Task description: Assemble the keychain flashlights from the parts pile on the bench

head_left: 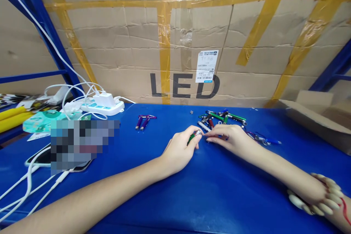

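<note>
My left hand (179, 148) is closed around a small green metal tube (191, 138), which looks like a keychain flashlight. Its silver end points up and right between thumb and index finger. Just right of that end is my right hand (229, 137), thumb and fingers drawn together in a pinch; whatever they hold, if anything, is too small to make out. Behind the right hand lies a pile of similar coloured tubes with clips (216, 117) in green, red, blue, black and silver. Two purple tubes with a clip (142, 122) lie apart to the left.
A white power strip (109, 108) with tangled cables stands back left, near phones and a teal packet (41, 121). At the right is an open cardboard box (307, 124). A large taped carton (123, 44) walls off the back of the blue table (219, 197).
</note>
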Motion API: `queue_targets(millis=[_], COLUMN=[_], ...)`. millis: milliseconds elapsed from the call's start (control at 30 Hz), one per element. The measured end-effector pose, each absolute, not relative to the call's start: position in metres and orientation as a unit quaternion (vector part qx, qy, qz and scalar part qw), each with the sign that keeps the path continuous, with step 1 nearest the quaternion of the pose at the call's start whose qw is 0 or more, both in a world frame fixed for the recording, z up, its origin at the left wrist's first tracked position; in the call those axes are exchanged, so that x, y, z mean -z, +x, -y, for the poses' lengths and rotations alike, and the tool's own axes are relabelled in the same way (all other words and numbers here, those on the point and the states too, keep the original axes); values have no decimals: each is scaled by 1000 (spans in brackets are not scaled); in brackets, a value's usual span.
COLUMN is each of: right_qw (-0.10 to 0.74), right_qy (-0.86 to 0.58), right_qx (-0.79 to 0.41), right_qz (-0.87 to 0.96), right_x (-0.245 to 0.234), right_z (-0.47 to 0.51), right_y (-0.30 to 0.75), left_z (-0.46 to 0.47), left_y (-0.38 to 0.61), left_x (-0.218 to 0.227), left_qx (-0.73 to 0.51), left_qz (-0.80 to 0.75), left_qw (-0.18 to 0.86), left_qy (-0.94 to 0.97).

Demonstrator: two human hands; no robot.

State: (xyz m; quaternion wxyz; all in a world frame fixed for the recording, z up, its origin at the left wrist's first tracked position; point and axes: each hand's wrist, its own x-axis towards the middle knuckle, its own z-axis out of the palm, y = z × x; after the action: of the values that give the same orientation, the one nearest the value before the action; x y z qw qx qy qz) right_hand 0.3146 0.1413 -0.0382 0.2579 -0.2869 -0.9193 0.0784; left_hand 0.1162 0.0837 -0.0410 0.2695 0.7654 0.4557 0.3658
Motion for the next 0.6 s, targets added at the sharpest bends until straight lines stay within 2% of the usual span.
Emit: queue_targets(millis=[300,433,600], right_qw=[249,317,419], right_qy=[-318,-325,-316], right_qx=[-58,-45,-102], right_qz=[913,890,845], right_x=[37,29,19], right_z=[-137,-130,-118], right_y=[314,311,303], left_z=[-83,-84,-85], left_y=[117,117,117], left_x=[39,40,41], left_qx=[-355,-354,-352], left_qz=[-464,-462,-454], left_qw=[268,261,251], left_qy=[766,770,779])
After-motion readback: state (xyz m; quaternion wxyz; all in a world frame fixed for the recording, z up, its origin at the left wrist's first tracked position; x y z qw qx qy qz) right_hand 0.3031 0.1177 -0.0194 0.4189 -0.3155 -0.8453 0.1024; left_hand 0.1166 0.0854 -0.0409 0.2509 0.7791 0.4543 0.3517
